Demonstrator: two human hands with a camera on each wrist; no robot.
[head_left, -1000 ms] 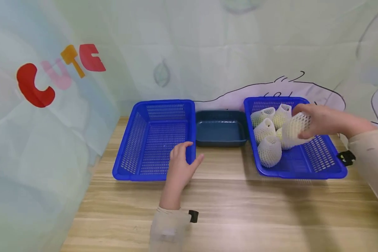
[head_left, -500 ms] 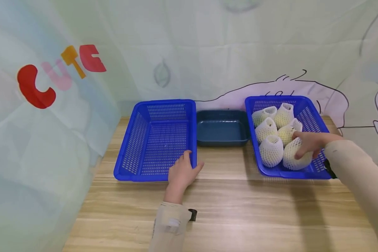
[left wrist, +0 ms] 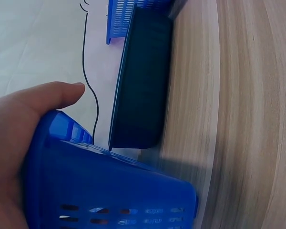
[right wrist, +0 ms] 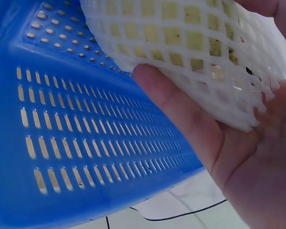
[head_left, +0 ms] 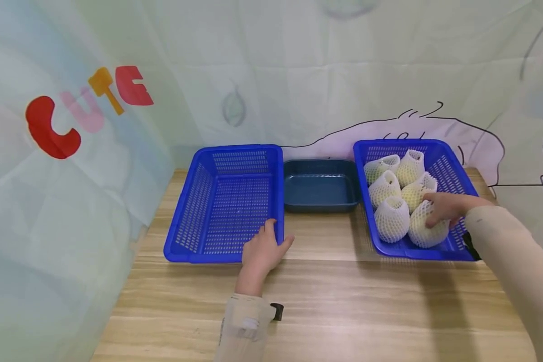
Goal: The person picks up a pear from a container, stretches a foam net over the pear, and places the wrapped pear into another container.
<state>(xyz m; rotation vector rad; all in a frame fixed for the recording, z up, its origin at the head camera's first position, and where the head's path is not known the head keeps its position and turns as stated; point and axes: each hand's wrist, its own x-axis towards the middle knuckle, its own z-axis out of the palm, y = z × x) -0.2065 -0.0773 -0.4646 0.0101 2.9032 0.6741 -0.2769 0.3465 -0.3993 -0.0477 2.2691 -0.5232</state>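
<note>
My right hand (head_left: 444, 207) grips a pale yellow-green fruit in a white foam net (head_left: 427, 230), low in the front of the right blue basket (head_left: 414, 143). In the right wrist view, the netted fruit (right wrist: 181, 43) lies against the palm between thumb and fingers; its exact kind is hidden by the net. Beside it in the basket are several more netted fruits (head_left: 391, 219). My left hand (head_left: 261, 251) rests on the front right corner of the left blue basket (head_left: 181, 221), fingers over the rim and thumb stretched outside it. That thumb (left wrist: 57, 94) shows straight in the left wrist view.
Between the two baskets stands a dark teal rectangular dish (head_left: 321, 207). All three containers line the back of the wooden table (head_left: 344, 301). A printed cloth (head_left: 298, 90) hangs behind and at the left.
My right hand has lowered the netted fruit from above the pile to the basket's front and stayed there. My left hand has come down onto the left basket's rim.
</note>
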